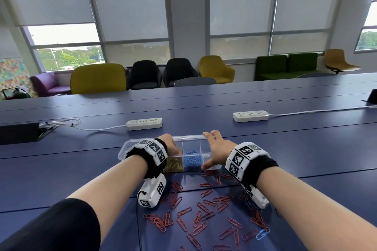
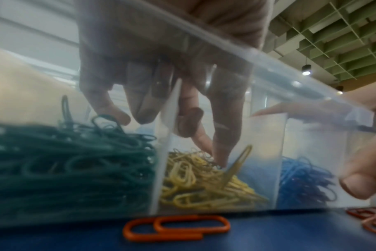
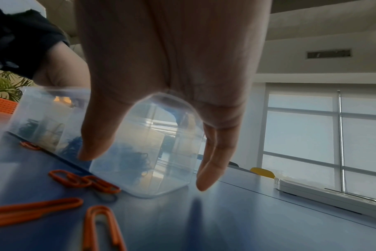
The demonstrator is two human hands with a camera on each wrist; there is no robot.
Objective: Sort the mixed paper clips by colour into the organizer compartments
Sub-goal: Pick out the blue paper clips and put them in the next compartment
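The clear organizer (image 1: 130,144) is placed on the blue table (image 1: 285,149). Its right end is gripped by the right hand (image 1: 216,149). The left hand (image 1: 171,145) is reached inside with fingers curled; what is held cannot be told. Red clips (image 1: 204,208) are scattered nearby.

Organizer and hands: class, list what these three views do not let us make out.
1. Head view: the green clips' compartment is hidden by the left hand and wristband.
2. Left wrist view: whether the fingers pinch a yellow clip is blurred by the organizer wall.
3. Right wrist view: the right hand covers the organizer's top, so the end compartment's contents stay unclear.
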